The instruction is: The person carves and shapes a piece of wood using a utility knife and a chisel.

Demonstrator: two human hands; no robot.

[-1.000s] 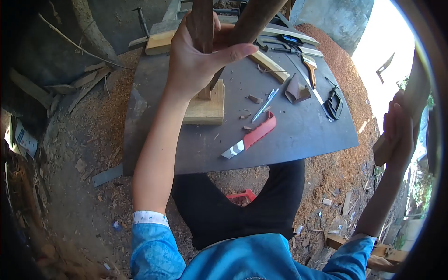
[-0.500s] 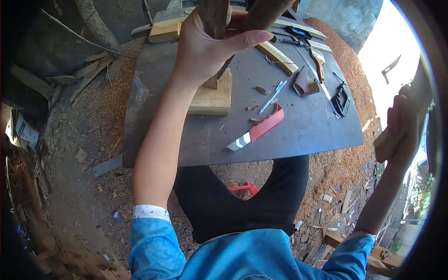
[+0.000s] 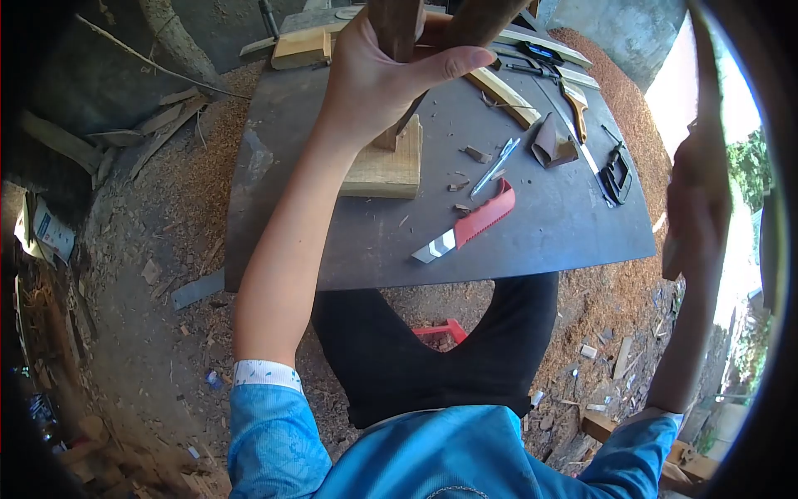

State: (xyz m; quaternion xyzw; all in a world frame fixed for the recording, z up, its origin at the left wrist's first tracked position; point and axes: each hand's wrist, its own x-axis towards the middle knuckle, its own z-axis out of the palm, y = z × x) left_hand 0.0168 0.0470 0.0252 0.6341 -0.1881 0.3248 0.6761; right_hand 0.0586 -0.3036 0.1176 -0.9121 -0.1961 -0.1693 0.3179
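My left hand [image 3: 374, 87] is wrapped round an upright dark wooden stick [image 3: 395, 29], thumb stretched to the right. A second dark wooden piece [image 3: 482, 21] slants up beside it, over the thumb. Below the hand, the stick's lower end [image 3: 386, 140] stands on a pale wooden block [image 3: 384, 176] on the table. At the right edge, raised beside the table, my right hand [image 3: 698, 195] is closed round a long wooden piece [image 3: 706, 75]; blur and glare hide its kind. A red-handled utility knife [image 3: 470, 223] lies near the table's front edge.
On the dark table [image 3: 332, 258] lie a pen [image 3: 495, 166], a curled brown scrap [image 3: 551, 143], a brush [image 3: 575, 108], a black clamp [image 3: 615, 173] and wooden strips [image 3: 507, 96]. Wood shavings [image 3: 619, 75] cover the ground around it. A red object [image 3: 445, 331] lies between my legs.
My right hand has risen and turned, bringing the long wooden piece more upright. The left hand keeps its grip on the stick. The view has shifted slightly.
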